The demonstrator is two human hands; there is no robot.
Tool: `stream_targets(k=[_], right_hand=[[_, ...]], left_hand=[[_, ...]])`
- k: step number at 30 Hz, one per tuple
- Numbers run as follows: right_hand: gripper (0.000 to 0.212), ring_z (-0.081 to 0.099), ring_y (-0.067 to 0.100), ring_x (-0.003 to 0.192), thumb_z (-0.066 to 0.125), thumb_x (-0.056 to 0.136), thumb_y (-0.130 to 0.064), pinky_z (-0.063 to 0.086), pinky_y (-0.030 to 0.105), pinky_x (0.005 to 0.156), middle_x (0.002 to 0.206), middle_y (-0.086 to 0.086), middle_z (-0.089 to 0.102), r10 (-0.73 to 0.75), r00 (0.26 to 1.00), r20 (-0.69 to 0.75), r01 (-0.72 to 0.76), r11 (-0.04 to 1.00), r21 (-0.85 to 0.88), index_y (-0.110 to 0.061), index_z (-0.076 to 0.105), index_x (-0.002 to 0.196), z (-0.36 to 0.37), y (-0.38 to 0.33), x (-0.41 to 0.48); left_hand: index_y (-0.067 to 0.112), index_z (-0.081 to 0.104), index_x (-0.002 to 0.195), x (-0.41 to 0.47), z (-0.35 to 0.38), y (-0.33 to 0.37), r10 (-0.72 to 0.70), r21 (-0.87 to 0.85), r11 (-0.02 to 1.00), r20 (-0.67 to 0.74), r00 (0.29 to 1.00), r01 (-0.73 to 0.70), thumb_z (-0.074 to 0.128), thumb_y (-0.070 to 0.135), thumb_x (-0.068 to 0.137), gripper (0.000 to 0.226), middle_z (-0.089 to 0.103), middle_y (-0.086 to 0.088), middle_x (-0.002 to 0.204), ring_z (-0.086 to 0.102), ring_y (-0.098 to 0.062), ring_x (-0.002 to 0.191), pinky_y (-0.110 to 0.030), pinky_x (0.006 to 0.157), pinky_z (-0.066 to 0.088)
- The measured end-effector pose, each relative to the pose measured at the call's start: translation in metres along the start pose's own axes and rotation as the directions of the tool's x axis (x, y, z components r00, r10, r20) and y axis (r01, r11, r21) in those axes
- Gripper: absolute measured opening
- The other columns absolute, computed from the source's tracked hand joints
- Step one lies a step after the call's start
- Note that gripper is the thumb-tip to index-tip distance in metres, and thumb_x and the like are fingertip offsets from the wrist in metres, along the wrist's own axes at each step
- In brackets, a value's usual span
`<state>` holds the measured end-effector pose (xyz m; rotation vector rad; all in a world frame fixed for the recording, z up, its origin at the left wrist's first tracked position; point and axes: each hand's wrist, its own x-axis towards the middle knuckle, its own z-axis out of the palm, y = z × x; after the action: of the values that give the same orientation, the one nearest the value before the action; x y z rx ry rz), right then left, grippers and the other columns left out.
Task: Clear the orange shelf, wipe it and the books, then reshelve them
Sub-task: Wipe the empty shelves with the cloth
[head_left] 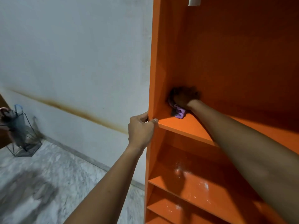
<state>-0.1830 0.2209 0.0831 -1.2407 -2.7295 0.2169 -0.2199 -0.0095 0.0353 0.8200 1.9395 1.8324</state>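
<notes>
The orange shelf unit (229, 50) fills the right half of the head view, and no books show on its boards. My right hand (184, 98) reaches deep into the back left corner of the middle board (182, 125) and grips a purple cloth (179, 112) that lies on the board. My left hand (141, 129) grips the front edge of the unit's left side panel at that board's height. The right hand is blurred and in shadow.
A lower board (203, 189) carries white dusty smears. A white wall (77, 62) with a brown stain line stands to the left. On the marble floor (48, 183) at far left sits a wire basket (21, 136) holding dark items. A white object (195, 1) hangs at the top.
</notes>
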Motion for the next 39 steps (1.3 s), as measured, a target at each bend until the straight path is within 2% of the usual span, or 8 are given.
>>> stream_targets(k=[11,16,23,27,30,32,35,39], right_hand=[[0.047,0.025,0.034,0.148,0.024,0.109,-0.038,0.024,0.054,0.116,0.164,0.004,0.027,-0.206,0.975,0.078,0.218,0.958,-0.186,-0.024,0.04,0.151,0.001,-0.009,-0.068],[0.036,0.039,0.026,0.12,0.028,0.108,-0.041,0.03,0.041,0.09,0.134,0.002,0.052,-0.275,0.961,-0.037,0.271,0.959,-0.088,-0.026,0.059,0.118,0.003,-0.032,-0.148],[0.05,0.043,0.024,0.121,0.052,0.101,-0.033,0.032,0.037,0.086,0.154,-0.009,0.041,-0.372,0.899,-0.23,0.317,0.917,-0.241,-0.03,0.042,0.15,0.017,-0.029,-0.21],[0.044,0.055,0.027,0.106,0.061,0.093,-0.04,0.032,0.039,0.085,0.134,-0.006,0.059,-0.181,0.892,-0.415,0.012,0.926,-0.377,-0.031,0.054,0.135,0.026,0.012,-0.234],[0.037,0.053,0.028,0.118,0.057,0.097,-0.039,0.032,0.051,0.099,0.126,-0.003,0.062,0.065,0.803,-0.593,-0.289,0.912,-0.292,-0.026,0.058,0.132,0.038,0.025,-0.251],[0.037,0.05,0.027,0.125,0.053,0.099,-0.034,0.033,0.05,0.101,0.13,-0.001,0.06,0.122,0.798,-0.591,-0.319,0.917,-0.241,-0.022,0.055,0.135,0.046,0.016,-0.251],[0.041,0.044,0.023,0.131,0.048,0.101,-0.028,0.03,0.046,0.105,0.142,-0.003,0.051,0.146,0.824,-0.548,-0.256,0.958,-0.13,-0.021,0.046,0.142,0.054,-0.015,-0.238],[0.051,0.04,0.022,0.136,0.05,0.097,-0.026,0.022,0.05,0.116,0.148,-0.003,0.047,0.082,0.856,-0.51,-0.178,0.974,-0.143,-0.023,0.041,0.147,0.061,-0.052,-0.219]], left_hand=[[0.019,0.067,0.133,-0.006,-0.005,0.007,0.008,0.059,0.998,0.002,1.0,-0.008,0.062,0.031,0.099,0.036,0.074,0.0,0.117,0.072,-0.026,0.099,-0.05,0.092,0.058],[0.023,0.071,0.125,-0.009,-0.014,0.012,0.009,0.072,0.997,0.082,0.997,-0.014,0.062,0.034,0.098,0.03,0.075,0.005,0.109,0.072,-0.023,0.095,-0.048,0.093,0.058],[0.028,0.051,0.147,-0.003,-0.034,0.012,0.001,0.31,0.946,0.288,0.958,-0.094,0.056,0.04,0.101,0.048,0.061,-0.002,0.142,0.064,-0.033,0.12,-0.05,0.1,0.054],[0.032,0.042,0.145,-0.013,-0.039,0.009,0.269,0.453,0.801,0.311,0.912,-0.391,0.058,0.042,0.098,0.051,0.062,0.003,0.137,0.067,-0.028,0.113,-0.045,0.087,0.058],[0.023,0.022,0.154,-0.021,-0.042,0.003,0.434,0.581,0.591,0.356,0.828,-0.56,0.062,0.036,0.091,0.075,0.038,-0.005,0.159,0.046,-0.033,0.138,-0.052,0.105,0.048],[0.018,0.004,0.161,-0.029,-0.045,0.0,0.459,0.646,0.386,0.485,0.745,-0.659,0.061,0.033,0.09,0.093,0.003,-0.007,0.17,0.008,-0.035,0.155,-0.056,0.121,0.02],[0.016,0.006,0.162,-0.035,-0.047,-0.003,0.41,0.637,0.139,0.66,0.63,-0.758,0.064,0.039,0.087,0.097,0.004,-0.005,0.17,-0.015,-0.035,0.154,-0.061,0.122,-0.002],[0.016,0.009,0.162,-0.035,-0.041,-0.008,0.354,0.625,0.1,0.705,0.614,-0.775,0.051,0.041,0.093,0.084,0.012,-0.002,0.17,-0.023,-0.035,0.152,-0.064,0.118,-0.011]])
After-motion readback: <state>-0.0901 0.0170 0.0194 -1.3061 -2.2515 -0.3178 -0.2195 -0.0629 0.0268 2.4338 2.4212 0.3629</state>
